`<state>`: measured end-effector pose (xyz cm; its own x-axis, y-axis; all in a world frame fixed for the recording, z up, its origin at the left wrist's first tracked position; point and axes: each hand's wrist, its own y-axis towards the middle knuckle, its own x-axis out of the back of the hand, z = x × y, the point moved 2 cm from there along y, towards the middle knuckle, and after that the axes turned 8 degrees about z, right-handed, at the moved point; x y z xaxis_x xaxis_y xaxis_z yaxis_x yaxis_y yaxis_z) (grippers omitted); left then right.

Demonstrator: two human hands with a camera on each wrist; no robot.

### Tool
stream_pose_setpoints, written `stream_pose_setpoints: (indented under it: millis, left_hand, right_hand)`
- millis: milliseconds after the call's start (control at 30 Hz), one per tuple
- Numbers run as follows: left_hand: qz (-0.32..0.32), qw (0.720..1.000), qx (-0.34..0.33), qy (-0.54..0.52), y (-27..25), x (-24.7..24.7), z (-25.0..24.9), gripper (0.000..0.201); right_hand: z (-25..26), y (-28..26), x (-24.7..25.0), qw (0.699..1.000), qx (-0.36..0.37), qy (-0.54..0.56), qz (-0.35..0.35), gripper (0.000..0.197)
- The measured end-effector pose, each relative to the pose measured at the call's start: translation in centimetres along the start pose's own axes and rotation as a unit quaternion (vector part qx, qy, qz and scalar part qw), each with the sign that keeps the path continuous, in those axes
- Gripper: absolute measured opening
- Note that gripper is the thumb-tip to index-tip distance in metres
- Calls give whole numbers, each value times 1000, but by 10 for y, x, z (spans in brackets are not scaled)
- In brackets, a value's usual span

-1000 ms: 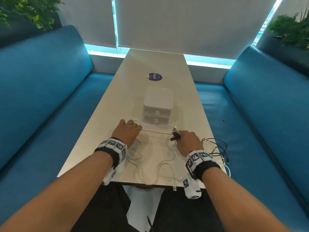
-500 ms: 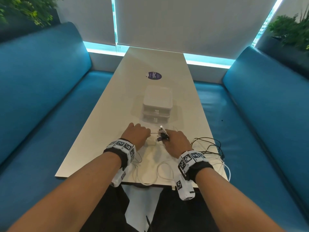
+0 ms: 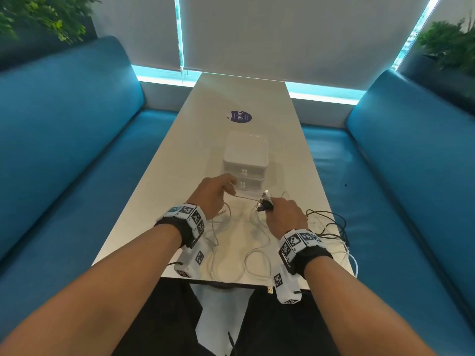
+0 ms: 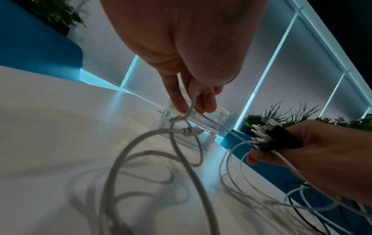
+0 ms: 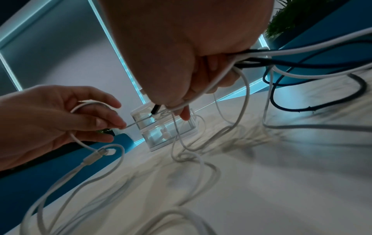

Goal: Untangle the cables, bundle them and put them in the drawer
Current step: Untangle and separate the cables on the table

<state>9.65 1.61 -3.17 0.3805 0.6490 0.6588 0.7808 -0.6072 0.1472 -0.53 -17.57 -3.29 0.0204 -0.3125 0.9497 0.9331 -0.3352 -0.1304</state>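
Several white cables [image 3: 254, 255] and black cables [image 3: 331, 222] lie tangled on the near end of the white table [image 3: 164, 191]. My right hand [image 3: 285, 214] grips a bunch of cable plug ends [image 3: 264, 201], seen as black and silver plugs [image 4: 267, 135] in the left wrist view. My left hand [image 3: 213, 194] pinches a white cable [image 4: 191, 101] between thumb and fingers; that cable [image 5: 132, 124] runs taut across to the right hand. Just behind the hands stands a small clear two-drawer box [image 3: 245, 160], both drawers closed.
Blue benches [image 3: 64, 155] flank the table on both sides. A round purple sticker [image 3: 239, 116] lies beyond the drawer box. One white cable plug [image 3: 270, 290] hangs over the table's near edge. Plants stand behind both bench backs.
Both hands have moved forward and closer together, toward the drawer box. The left hand has drawn a white cable out to the left from the bunch held by the right hand.
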Motion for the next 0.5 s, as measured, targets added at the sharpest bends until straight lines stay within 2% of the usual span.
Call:
stream_pose_setpoints:
  millis: [133, 200, 300, 400, 467, 500]
  left_hand:
    - [-54, 998, 25, -20, -2, 10, -2, 55]
    - [-69, 996, 65, -7, -1, 19, 8, 52]
    - [-50, 988, 140, 31, -5, 32, 21, 35]
    - [-8, 977, 194, 91, -11, 37, 25, 6]
    - [5, 961, 199, 192, -14, 36, 17, 36]
    - [9, 955, 204, 217, -16, 35, 11, 44]
  right_hand:
    - [-10, 2, 3, 999, -34, 7, -12, 24]
    - [-20, 3, 7, 998, -65, 12, -13, 25]
    - [-33, 4, 10, 996, -92, 4, -14, 24]
    - [-36, 4, 11, 995, -102, 0, -22, 20]
    - [-35, 4, 11, 994, -109, -1, -18, 19]
    - [-34, 3, 10, 994, -109, 3, -17, 20]
